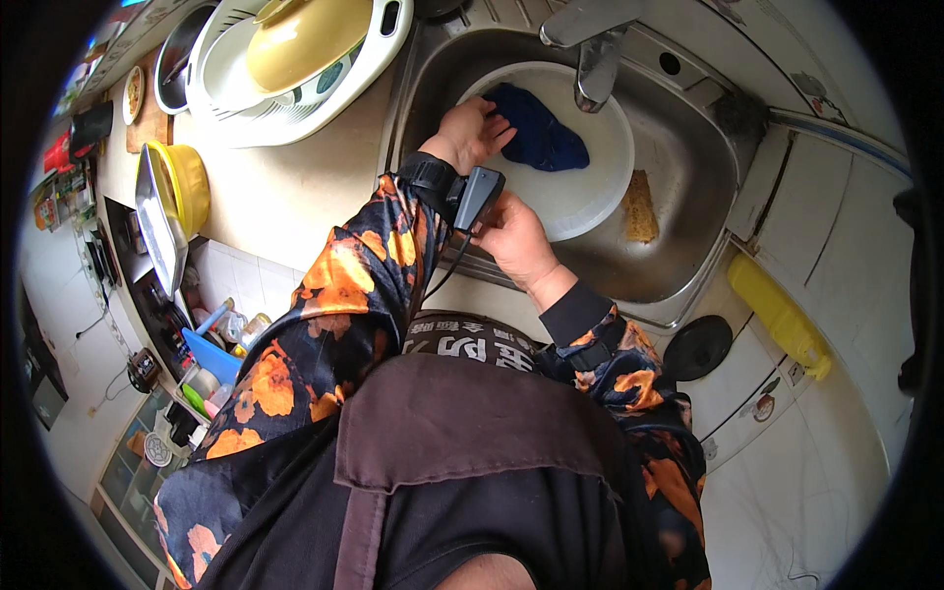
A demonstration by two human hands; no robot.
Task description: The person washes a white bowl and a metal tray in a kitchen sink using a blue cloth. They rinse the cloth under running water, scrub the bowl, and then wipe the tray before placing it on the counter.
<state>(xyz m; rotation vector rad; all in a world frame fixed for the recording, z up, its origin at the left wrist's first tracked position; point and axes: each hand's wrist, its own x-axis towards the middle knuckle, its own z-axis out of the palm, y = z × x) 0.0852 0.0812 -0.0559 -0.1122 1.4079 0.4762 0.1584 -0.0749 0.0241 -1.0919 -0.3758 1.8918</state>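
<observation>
A dark blue cloth [541,128] lies wet-looking in a round white basin [605,192], which stands in a steel sink [688,197]. My left hand [470,134] is over the basin's left rim, fingers apart, their tips beside the cloth. Around my left wrist runs a black strap carrying a small black box-shaped device [479,200] with a thin cable. My right hand [521,244] is closed at that device, in front of the basin's near rim. Its fingertips are partly hidden behind the device.
Above the basin juts a metal faucet [597,74]. A brown scrubbing pad [640,208] rests in the sink, right of the basin. On the left counter stand a white drainer basket [388,54] with a yellow bowl [295,49], and a yellow basin [187,187].
</observation>
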